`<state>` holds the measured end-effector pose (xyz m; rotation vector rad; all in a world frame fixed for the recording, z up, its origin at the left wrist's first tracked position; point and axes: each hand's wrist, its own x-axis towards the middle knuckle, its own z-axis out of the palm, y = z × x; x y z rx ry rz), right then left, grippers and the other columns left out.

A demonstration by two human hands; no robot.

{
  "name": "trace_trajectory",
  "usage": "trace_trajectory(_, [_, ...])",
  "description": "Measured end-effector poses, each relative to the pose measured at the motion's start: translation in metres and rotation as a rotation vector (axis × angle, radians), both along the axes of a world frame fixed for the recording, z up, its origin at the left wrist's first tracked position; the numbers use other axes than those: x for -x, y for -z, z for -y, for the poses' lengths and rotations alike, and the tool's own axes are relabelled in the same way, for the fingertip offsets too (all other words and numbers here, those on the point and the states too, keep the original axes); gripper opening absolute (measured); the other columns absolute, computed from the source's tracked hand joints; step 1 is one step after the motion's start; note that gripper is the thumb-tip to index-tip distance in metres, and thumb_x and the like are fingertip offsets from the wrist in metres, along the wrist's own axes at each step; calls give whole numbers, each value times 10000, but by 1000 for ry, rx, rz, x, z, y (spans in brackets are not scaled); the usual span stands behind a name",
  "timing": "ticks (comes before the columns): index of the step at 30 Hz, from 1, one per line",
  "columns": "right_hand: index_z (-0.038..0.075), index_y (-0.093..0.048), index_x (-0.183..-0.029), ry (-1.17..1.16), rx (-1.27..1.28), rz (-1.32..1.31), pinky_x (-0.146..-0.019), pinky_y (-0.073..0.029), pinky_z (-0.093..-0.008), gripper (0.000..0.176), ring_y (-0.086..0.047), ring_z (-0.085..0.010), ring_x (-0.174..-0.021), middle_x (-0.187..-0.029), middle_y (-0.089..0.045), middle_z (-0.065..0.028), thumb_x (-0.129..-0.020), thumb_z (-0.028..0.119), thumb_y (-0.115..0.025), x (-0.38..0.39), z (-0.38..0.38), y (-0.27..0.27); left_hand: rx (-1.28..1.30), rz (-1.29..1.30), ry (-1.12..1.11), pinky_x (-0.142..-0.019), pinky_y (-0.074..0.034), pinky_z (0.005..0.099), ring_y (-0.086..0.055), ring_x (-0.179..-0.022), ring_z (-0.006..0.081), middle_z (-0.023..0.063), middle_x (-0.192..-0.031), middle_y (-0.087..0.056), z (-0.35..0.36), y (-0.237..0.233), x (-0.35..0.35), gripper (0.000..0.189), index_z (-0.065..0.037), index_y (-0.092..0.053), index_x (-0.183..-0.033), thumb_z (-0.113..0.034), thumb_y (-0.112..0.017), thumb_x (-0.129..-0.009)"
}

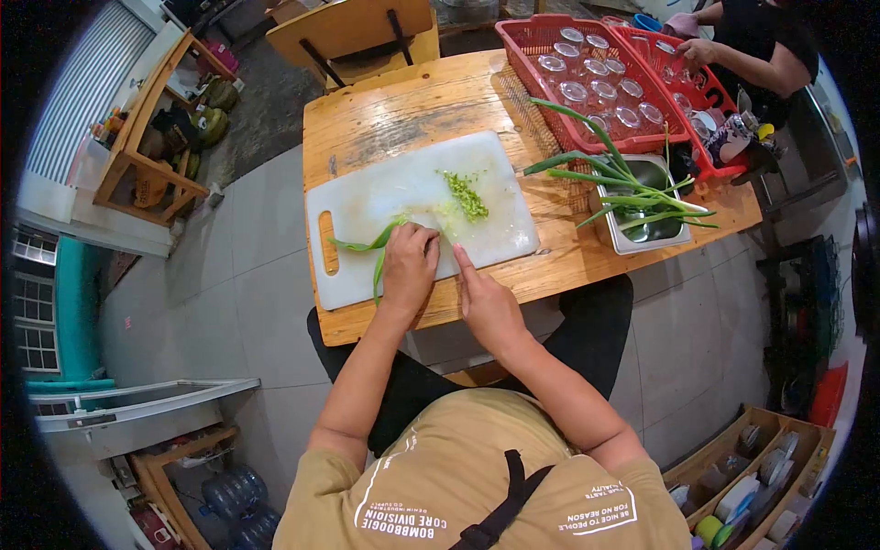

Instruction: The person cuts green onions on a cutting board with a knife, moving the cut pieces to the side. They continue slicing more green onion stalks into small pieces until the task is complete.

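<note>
green onion stalks [365, 246] lying on a white cutting board [367, 197].
left hand [408, 266] is clamping curled fingers over the stalks; right hand [488, 307] is lying just beside, forefinger extended, its grip impossible to tell.

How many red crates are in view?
2. One crate on the table's far right end, holding glasses; the other just right of it, by a co-worker's hand. None seem hidden.

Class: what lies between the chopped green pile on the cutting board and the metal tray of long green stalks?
In the head view: bare cutting board, then wooden table, crossed by stalk ends that overhang the metal tray.
</note>
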<state>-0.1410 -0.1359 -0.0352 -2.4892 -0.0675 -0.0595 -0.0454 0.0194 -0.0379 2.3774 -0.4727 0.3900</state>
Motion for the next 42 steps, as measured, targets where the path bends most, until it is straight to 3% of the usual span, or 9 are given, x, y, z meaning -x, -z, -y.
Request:
trace_trajectory(11, [173,-419,-1678,-16,-108,40,-707,-553,-552,614,-690,-447,-762,-866,-691,-253,-1088,129,-583,18,4,-5,34,-14,-16,-905,-533,462,-651,-990,372,154,-990,-698,5,3,-2,89,-7,-761,-966,-71,-755,-905])
trace_trajectory(22, [151,-363,-1708,-16,6,42,-639,-580,-538,715,-688,-425,-671,-801,-670,-216,-1033,111,-596,7,-6,7,59,-1,-22,-886,-532,459,-640,-999,356,135,-995,-691,5,4,-1,68,-16,-753,-967,-61,-758,-915])
trace_trajectory(25, [184,-399,-1694,-16,23,-50,-667,-559,-536,680,-680,-423,-722,-851,-674,-212,-1051,109,-607,25,-1,-3,74,-12,-17,-898,-525,464,-645,-987,383,166,-982,-691,3,5,-1,82,-3,-746,-976,-61,-754,-919])
trace_trajectory(33, [185,-370,-1709,-20,44,42,-658,-580,-531,725,-687,-418,-703,-842,-655,-201,-1031,102,-613,0,-3,5,87,-6,-14,-907,-527,465,-649,-994,385,170,-983,-696,2,4,-1,82,1,-752,-972,-62,-762,-921])
trace_trajectory(42, [210,-357,-1717,-34,164,-28,-632,-576,-499,755,-682,-383,-681,-828,-633,-175,-1022,109,-633,15,2,0,66,-24,-21,-914,-531,471,-655,-1001,385,172,-979,-697,2,6,-2,86,5,-753,-946,-76,-762,-917])
